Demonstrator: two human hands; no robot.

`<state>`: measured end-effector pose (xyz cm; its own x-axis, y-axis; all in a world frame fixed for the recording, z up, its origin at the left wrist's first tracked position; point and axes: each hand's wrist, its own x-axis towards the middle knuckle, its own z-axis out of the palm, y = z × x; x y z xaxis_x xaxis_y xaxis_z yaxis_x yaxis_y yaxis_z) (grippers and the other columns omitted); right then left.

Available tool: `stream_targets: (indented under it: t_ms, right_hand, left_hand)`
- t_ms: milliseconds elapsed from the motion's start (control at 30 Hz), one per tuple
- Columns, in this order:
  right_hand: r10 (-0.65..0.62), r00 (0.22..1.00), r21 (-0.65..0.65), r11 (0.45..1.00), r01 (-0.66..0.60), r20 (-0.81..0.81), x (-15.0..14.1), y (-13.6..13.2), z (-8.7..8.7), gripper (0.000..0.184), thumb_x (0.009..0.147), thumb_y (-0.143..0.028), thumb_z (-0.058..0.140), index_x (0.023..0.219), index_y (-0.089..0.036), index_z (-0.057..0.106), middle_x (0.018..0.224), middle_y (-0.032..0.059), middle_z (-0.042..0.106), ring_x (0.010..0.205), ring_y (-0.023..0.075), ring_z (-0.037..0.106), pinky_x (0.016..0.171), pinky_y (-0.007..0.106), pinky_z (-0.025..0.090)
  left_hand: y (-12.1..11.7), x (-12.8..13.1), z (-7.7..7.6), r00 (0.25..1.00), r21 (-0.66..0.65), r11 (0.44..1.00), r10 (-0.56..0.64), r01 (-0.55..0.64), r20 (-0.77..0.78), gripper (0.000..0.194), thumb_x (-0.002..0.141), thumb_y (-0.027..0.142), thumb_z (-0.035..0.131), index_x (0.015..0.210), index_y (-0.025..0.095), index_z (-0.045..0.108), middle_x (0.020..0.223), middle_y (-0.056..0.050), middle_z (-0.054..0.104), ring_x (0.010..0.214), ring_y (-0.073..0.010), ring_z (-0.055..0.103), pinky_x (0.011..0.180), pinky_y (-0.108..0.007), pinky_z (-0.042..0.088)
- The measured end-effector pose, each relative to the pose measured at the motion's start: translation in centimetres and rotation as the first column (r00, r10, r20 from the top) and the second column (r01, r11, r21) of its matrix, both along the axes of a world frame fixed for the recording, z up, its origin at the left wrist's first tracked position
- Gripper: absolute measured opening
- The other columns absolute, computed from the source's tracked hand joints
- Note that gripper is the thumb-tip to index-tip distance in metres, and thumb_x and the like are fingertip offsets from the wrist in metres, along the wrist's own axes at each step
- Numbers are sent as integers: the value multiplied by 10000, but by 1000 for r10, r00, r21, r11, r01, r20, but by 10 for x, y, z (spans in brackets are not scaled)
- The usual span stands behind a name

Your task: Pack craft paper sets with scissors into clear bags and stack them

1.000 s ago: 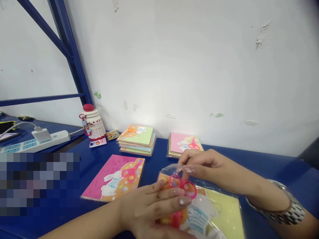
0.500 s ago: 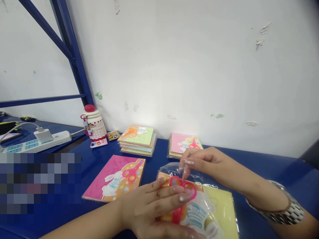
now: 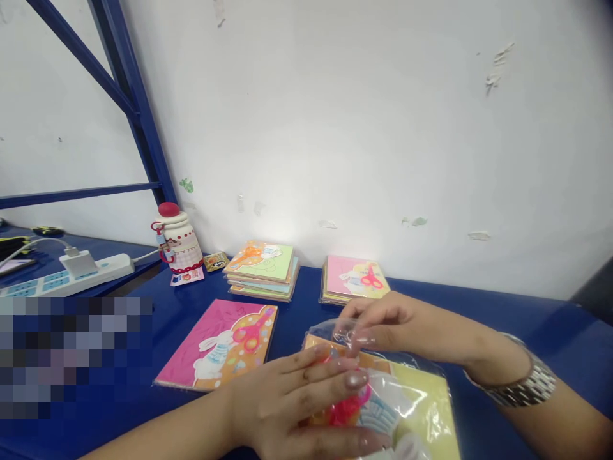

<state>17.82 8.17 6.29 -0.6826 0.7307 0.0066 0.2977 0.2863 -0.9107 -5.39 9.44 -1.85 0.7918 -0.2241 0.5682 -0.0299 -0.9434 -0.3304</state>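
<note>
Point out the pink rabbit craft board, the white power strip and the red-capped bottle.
Pink rabbit craft board (image 3: pixel 191 348): head view, pink left part of its cover.
White power strip (image 3: pixel 110 267): head view, top face right of the charger.
Red-capped bottle (image 3: pixel 182 249): head view, middle of its body.

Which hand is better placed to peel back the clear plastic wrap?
Probably the right hand: its fingertips are at the upper edge of the clear plastic wrap, on the film. The left hand lies across the pack, over the pink scissors, so it seems better placed to steady it.
</note>
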Motion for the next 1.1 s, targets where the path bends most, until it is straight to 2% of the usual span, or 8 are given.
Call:
stream_targets:
  t_ms: [133,233,267,333,433,633,833,1100]
  right_hand:
    - [-83,994,-19,996,82,-67,10,8,-3,217,870,-346,584,967,-209,721,1058,64,678,1017,195,595,920,336,431]
    - [-248,956,13,967,253,-158,25,13,-1,310,897,-427,516,1084,-235,672,1171,74,646,1098,220,570,961,377,418]
    - [-265,944,40,960,278,-194,31,14,1,356,901,-470,484,1122,-246,651,1226,72,617,1153,232,537,992,392,396]
    - [-212,948,92,967,239,-239,40,11,6,481,880,-580,424,1181,-258,616,1307,66,562,1253,262,448,1056,425,329]
    - [-89,982,85,991,104,-165,44,-3,14,567,783,-645,523,1237,-307,572,1337,30,541,1269,291,429,1055,429,349]
    - [-496,867,197,856,478,51,7,-21,13,486,835,-411,617,1300,-325,504,1227,21,630,1062,247,619,902,365,518]
    - [-460,885,-98,886,453,-67,-3,-15,12,306,833,-346,630,1129,-276,660,991,6,737,895,209,691,815,288,554]
    - [-438,894,-218,885,411,-94,0,-10,11,382,818,-325,650,1183,-215,629,1027,57,727,932,232,678,867,330,527]
  left_hand:
    - [1,-7,2,997,-181,983,-12,-3,-81,580,854,135,536,1397,179,339,1307,-74,547,1370,-227,241,1148,-386,79]
    - [1,-7,0,999,-546,837,48,-35,10,495,911,114,423,1380,263,361,1357,-60,487,1317,-222,368,1133,-437,130]
    - [2,-6,-1,994,-699,715,77,-3,75,437,920,154,424,1336,284,433,1347,-47,505,1292,-229,409,1129,-443,150]
    - [3,0,-2,961,-937,331,203,114,188,309,897,277,497,1184,290,608,1267,-33,593,1223,-258,493,1118,-436,209]
    - [5,10,-2,899,-953,-153,399,261,182,313,791,340,654,1092,258,675,1172,-43,658,1138,-294,560,1037,-434,370]
    - [6,22,-1,874,-526,-700,356,484,330,437,786,109,658,1210,116,550,1152,-132,658,1093,-270,596,994,-416,424]
    - [2,24,-9,825,-249,-841,337,481,454,512,750,191,712,1209,59,526,1155,-180,648,1115,-313,577,1025,-477,375]
    - [10,15,-2,836,-225,-853,350,471,424,527,748,240,716,1193,32,525,1010,-174,709,976,-281,660,935,-384,460]
